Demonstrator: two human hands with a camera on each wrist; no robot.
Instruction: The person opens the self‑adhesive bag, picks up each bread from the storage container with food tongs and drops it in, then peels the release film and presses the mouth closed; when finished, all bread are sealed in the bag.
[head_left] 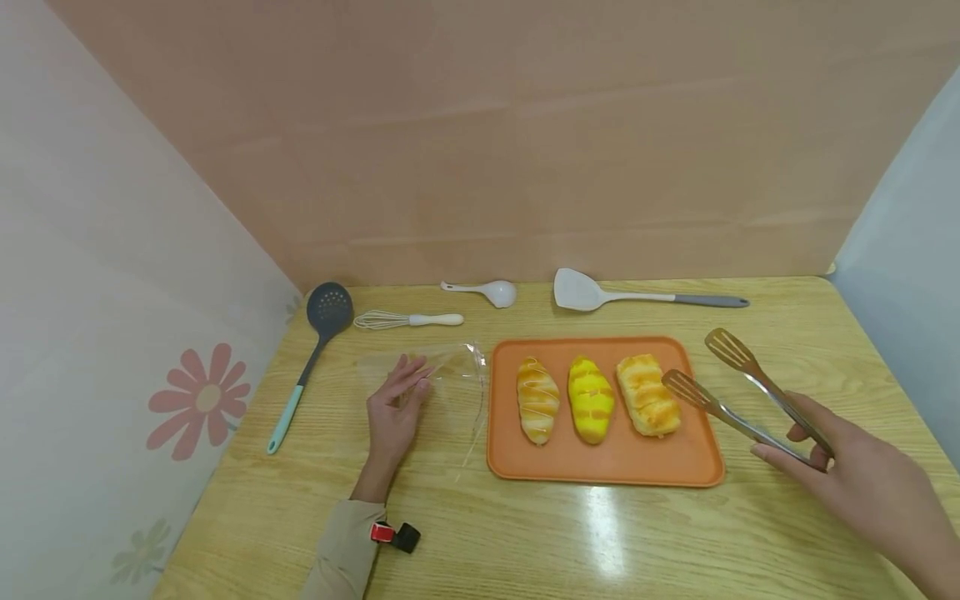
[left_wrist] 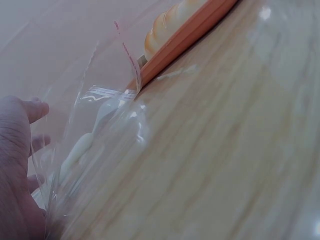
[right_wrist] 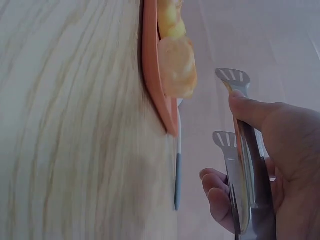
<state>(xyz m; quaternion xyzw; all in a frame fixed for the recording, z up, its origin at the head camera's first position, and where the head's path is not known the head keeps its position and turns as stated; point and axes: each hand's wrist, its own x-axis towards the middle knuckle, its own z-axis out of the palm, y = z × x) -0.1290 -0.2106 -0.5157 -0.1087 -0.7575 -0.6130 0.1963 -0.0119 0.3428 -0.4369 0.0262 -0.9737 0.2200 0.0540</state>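
Observation:
My left hand (head_left: 393,414) holds a clear plastic bag (head_left: 450,387) left of the tray; its fingers curl at the bag's film, partly seen through it in the left wrist view. The bag's rim (left_wrist: 129,52) stands up near the tray. My right hand (head_left: 862,467) grips metal tongs (head_left: 772,392), whose slotted ends are spread apart with nothing between them. One end hovers by the square bread (head_left: 648,396), at the right of the orange tray (head_left: 600,467). Left of that bread lie a yellow bread roll (head_left: 590,400) and a bread roll with pale stripes (head_left: 537,400).
A white turner (head_left: 581,292) with a grey handle lies behind the tray. Near it are a white spoon (head_left: 498,293) and a whisk (head_left: 386,320). A dark skimmer (head_left: 330,310) with a mint handle lies at the left. Walls stand behind and at both sides of the table.

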